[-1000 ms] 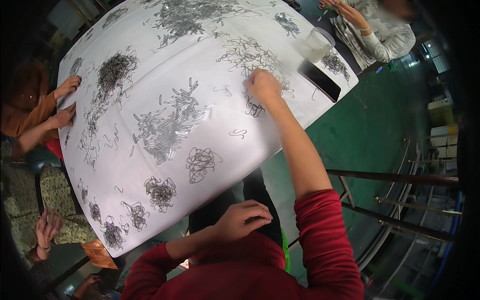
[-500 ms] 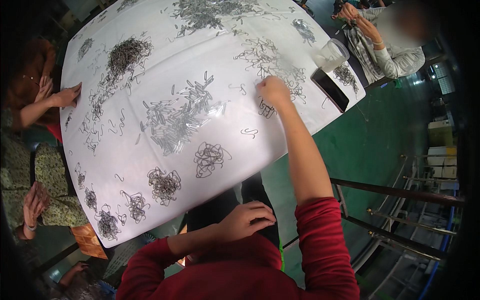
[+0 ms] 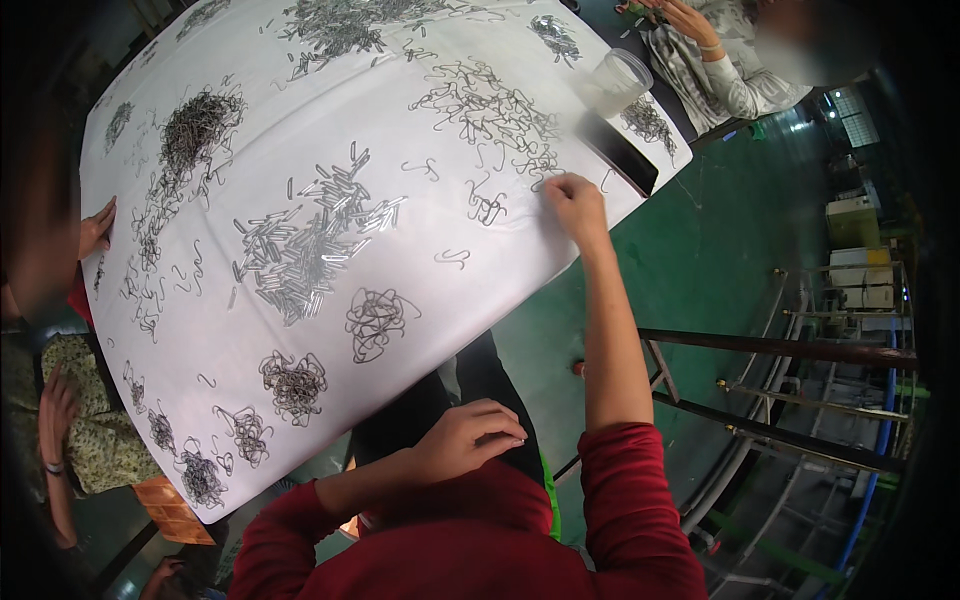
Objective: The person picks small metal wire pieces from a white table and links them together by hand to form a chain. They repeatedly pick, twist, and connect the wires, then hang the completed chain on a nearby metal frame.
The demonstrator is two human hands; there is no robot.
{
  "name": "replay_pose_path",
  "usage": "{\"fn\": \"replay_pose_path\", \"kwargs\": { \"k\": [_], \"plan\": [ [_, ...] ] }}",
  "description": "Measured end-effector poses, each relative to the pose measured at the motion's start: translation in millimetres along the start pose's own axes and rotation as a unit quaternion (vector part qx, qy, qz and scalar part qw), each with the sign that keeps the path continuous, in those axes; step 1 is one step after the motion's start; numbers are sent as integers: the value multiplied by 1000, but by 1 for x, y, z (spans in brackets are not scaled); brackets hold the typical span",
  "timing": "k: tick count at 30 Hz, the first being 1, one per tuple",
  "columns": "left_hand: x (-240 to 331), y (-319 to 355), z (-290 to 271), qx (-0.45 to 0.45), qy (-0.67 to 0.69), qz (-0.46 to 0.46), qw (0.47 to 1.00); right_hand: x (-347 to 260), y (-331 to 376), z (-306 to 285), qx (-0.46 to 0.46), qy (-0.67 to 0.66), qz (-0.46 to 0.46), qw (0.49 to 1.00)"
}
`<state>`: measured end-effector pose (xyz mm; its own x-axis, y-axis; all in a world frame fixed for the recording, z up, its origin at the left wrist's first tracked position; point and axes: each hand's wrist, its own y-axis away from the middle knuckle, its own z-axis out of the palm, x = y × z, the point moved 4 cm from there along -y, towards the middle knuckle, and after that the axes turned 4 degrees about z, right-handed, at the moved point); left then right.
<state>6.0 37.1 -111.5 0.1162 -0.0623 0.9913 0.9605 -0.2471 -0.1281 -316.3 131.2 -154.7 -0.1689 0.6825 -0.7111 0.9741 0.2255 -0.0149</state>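
The right hand point(image 3: 573, 203) is resting on the counter point(image 3: 520, 290) near its right edge, just beside a small bent wire point(image 3: 487, 207) to its left, with a spread of wire hooks point(image 3: 487, 108) lying behind it. Farther right a plastic cup point(image 3: 617, 82) is standing beside a flat tray point(image 3: 620, 152). The left hand point(image 3: 470, 437) is lying off the counter, in front of a tangle of wires point(image 3: 375, 320) and a pile of clips point(image 3: 305, 245).
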Motion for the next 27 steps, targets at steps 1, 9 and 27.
{"fn": "replay_pose_path", "kwargs": {
  "k": [1,9,27],
  "plan": [
    [0,-1,0,2,-1,2,1000,-13,-2,9,7,6,-22,1000],
    [1,-4,4,-8,-20,-1,1000,-79,-27,61,-50,157,90,982],
    [-4,-7,7,-29,-2,27,999,-54,-59,53,-96,187,138,968]
  ]
}}
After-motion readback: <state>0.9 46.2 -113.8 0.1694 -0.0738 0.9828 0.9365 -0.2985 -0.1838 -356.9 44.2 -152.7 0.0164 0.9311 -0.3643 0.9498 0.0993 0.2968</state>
